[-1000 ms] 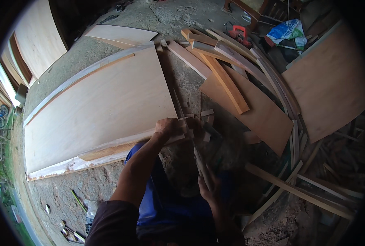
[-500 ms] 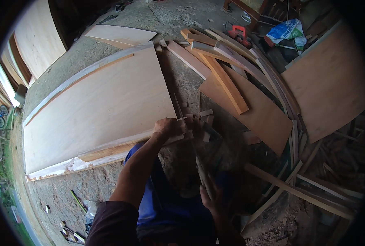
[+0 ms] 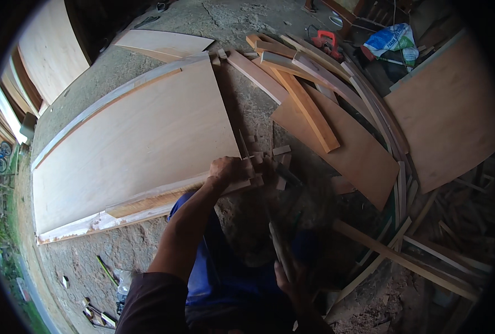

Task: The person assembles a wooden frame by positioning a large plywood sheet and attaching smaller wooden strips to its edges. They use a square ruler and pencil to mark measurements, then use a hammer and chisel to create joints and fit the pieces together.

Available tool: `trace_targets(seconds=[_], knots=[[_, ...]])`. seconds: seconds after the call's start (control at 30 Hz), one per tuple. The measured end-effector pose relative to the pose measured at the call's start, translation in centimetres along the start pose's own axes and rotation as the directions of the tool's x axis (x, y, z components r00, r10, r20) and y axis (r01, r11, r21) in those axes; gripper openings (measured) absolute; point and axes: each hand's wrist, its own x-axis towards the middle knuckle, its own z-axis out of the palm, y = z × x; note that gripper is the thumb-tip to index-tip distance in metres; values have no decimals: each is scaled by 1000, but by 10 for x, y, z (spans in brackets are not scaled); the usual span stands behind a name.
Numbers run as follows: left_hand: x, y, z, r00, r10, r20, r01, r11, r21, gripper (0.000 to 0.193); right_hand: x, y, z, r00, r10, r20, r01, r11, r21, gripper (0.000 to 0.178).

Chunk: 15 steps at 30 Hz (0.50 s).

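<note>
My right hand [image 3: 285,275] is closed round the grip of a handsaw [image 3: 278,245], low in the middle of the view. The saw's thin blade runs up and away, dim and partly blurred, past the end of a wooden strip [image 3: 240,185]. My left hand [image 3: 225,170] is clenched on that strip at the near right corner of a large pale plywood panel [image 3: 141,139]; its fingertips are hidden. Small wood offcuts [image 3: 281,150] lie around the blade on the ground. A longer batten [image 3: 147,205] lies along the panel's near edge.
Timber lengths [image 3: 306,108] are piled over a brown plywood sheet [image 3: 347,145] to the right. Behind them sit a red power tool [image 3: 326,42] and a blue and white bag [image 3: 392,44]. Another sheet [image 3: 442,117] leans at far right. Scrap wood [image 3: 470,206] lies at lower right.
The handsaw and my right hand have shifted slightly down toward me. My left hand stays in place on the wooden strip.
</note>
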Motion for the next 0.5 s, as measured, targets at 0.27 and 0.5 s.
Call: trace_targets(seconds=[0.27,0.5], knots=[[8,-21,-10,997,-76,29,78,994,-81,55,65,-21,13,974,180,140,-196,974,113,55],[9,-7,6,1000,-26,-6,25,999,-42,61,5,-13,-3,991,122,48,-123,992,32,55]])
